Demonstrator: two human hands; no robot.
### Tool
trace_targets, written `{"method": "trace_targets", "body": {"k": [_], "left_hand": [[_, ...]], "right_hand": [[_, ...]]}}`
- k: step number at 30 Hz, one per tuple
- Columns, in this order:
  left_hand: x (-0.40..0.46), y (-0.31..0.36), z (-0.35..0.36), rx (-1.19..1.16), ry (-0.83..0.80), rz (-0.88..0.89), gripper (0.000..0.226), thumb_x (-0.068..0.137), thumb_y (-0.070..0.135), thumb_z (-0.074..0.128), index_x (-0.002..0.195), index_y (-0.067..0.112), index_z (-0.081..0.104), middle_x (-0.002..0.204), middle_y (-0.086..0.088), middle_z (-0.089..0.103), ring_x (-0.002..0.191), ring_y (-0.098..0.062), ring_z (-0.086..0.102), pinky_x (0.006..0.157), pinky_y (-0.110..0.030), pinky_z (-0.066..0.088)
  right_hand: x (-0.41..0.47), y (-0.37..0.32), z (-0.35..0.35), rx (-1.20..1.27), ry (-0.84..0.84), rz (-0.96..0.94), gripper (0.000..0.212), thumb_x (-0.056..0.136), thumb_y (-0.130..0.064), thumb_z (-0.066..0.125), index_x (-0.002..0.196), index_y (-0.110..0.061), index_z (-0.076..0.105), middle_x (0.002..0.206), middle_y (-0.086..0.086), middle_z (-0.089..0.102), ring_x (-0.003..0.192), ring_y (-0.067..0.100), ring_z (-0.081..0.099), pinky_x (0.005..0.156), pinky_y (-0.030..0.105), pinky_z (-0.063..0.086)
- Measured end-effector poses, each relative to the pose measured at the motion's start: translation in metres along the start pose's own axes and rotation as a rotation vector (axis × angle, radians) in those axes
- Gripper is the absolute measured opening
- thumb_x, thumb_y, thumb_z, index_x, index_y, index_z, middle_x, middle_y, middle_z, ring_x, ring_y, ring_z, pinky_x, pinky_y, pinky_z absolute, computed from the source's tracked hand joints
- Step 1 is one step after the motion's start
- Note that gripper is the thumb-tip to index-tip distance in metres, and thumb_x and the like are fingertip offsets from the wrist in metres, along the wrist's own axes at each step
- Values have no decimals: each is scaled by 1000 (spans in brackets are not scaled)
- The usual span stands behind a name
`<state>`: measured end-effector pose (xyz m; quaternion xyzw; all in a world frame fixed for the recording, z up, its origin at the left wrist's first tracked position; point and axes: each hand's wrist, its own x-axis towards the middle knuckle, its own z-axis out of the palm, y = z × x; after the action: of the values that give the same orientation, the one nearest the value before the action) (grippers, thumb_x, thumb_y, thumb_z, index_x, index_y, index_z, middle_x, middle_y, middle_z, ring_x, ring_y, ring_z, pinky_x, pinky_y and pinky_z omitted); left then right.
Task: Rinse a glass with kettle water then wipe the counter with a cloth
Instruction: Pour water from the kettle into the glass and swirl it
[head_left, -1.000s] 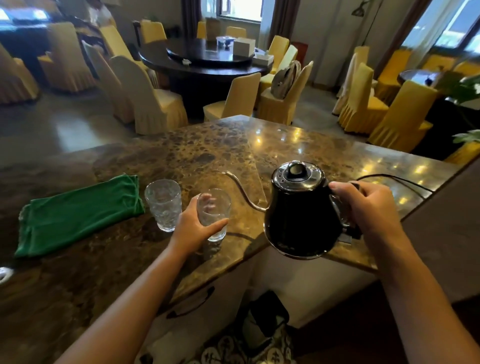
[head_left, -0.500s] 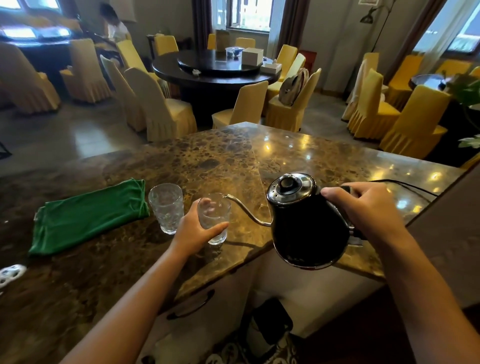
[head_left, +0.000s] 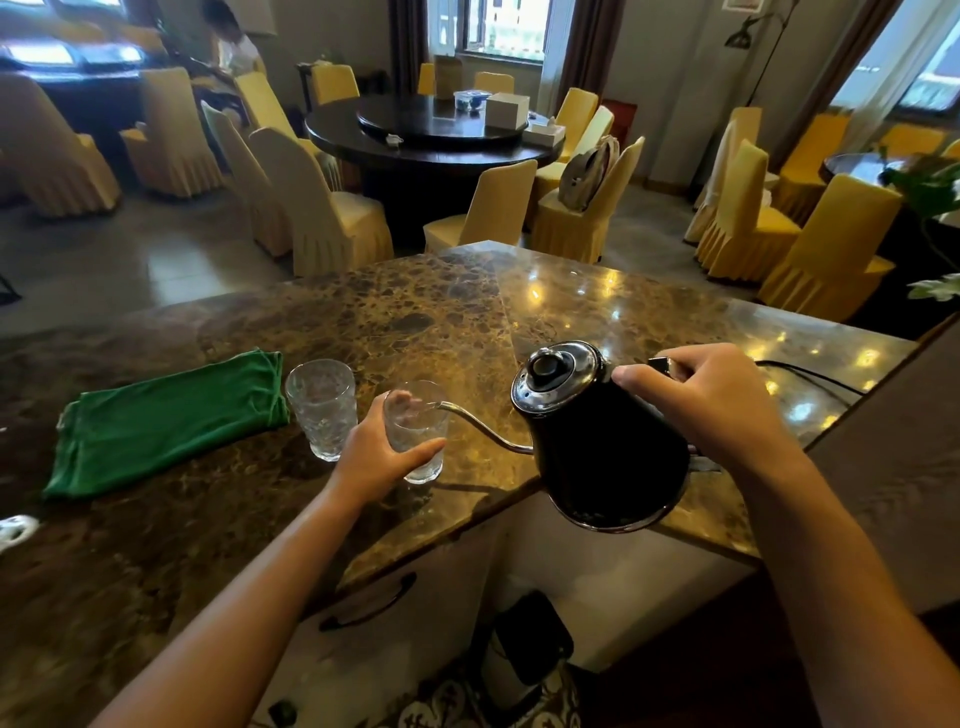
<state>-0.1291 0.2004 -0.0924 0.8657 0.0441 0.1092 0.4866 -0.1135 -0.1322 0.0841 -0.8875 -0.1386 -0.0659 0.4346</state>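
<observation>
Two glasses stand on the table (head_left: 597, 312): left grip (head_left: 379, 457) wraps the nearer glass (head_left: 415, 431); right grip (head_left: 711, 410) clasps the tilted kettle (head_left: 602, 452), spout at its rim. No legible writing.

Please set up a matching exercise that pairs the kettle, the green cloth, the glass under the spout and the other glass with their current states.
Things:
1. kettle
2. green cloth
3. glass under the spout
4. other glass

States:
A. lies flat on the counter
B. stands alone, untouched
C. tilted, held by the right hand
D. gripped by the left hand

Pairs: 1-C, 2-A, 3-D, 4-B
</observation>
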Motion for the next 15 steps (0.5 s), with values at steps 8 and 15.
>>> {"method": "trace_targets", "body": {"k": [8,15], "left_hand": [[0,-5,-1,-16,-18,-10,97,62,71,80,140,23,47,131,8,64,121,-12,65,105,-41,53],[-1,-3,1,-38,-27,-21,91,71,54,88,141,20,44,133,3,62,120,-13,65,103,-31,52]], "right_hand": [[7,-5,-4,-26,-54,-39,45,90,-32,77,52,-18,56,40,-15,48,40,2,50,40,14,34],[11,0,-2,-57,-47,-36,46,87,-40,78,55,-11,61,42,-11,49,43,4,50,41,16,33]]}}
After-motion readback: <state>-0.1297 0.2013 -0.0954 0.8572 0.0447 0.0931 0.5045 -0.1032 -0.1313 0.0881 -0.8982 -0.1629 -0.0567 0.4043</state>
